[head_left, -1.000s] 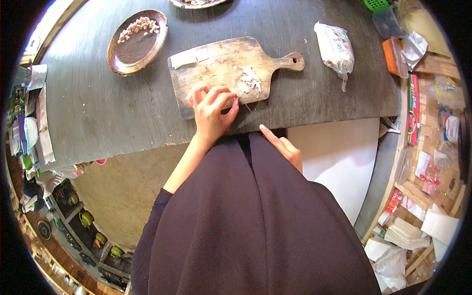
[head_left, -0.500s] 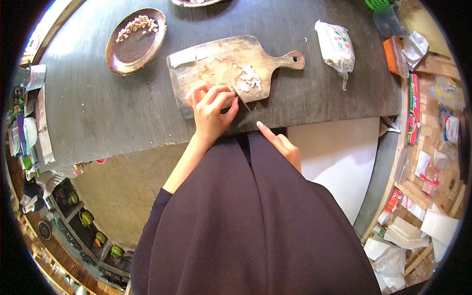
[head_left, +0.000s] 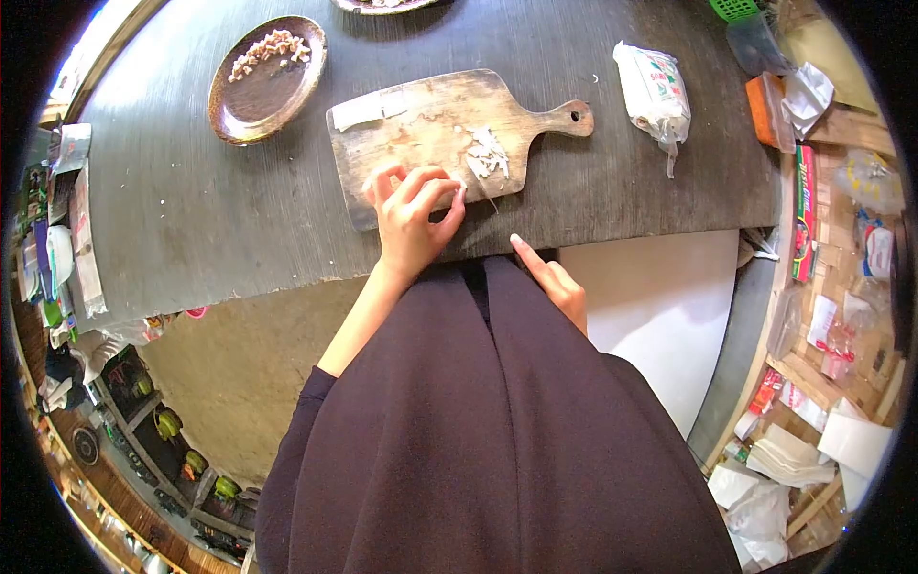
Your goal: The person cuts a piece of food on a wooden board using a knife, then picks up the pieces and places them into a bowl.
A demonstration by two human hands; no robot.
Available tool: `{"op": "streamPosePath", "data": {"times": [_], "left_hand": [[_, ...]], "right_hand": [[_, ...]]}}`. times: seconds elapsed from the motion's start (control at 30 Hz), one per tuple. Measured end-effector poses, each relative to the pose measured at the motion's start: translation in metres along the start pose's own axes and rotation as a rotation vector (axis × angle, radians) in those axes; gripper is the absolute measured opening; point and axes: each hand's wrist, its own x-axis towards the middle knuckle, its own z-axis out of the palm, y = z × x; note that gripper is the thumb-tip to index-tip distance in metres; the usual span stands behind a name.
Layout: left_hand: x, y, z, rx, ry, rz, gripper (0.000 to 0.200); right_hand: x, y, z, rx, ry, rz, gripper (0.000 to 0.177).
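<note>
My left hand (head_left: pixel 413 206) rests on the near edge of a worn wooden cutting board (head_left: pixel 430 143), fingers curled and pinched around a small white piece of food (head_left: pixel 461 182), mostly covered by the fingertips. Right of it, my right hand (head_left: pixel 555 285) is closed with its index finger stretched forward. It grips a knife (head_left: pixel 490 199), seen only as a thin, blurred blade by the left fingertips; the handle is hidden. Cut white strips (head_left: pixel 488 153) lie in a small pile on the board's right part. A flat white slab (head_left: pixel 369 110) sits at its far left corner.
A brown plate (head_left: pixel 251 124) with small diced pieces stands beyond the board on the left. Another plate (head_left: pixel 387 8) is cut off at the top. To the right lies a filled white plastic bag (head_left: pixel 654 91). The dark table's (head_left: pixel 650 206) near edge runs before my body.
My right hand has shifted slightly right and forward, and the knife blade has turned and now shows less beside my left fingertips. The left hand stays almost in place.
</note>
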Motion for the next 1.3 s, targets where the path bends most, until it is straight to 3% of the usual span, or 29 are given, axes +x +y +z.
{"op": "streamPosePath", "data": {"times": [0.73,1.3], "left_hand": [[-0.001,-0.002,0.000,-0.001,-0.012,-0.002,0.020],[0.000,-0.002,0.001,0.007,-0.012,0.007,0.020]], "right_hand": [[-0.009,0.009,0.004,-0.013,-0.051,-0.071,0.066],[0.004,-0.004,-0.006,0.048,-0.087,0.035,0.066]]}}
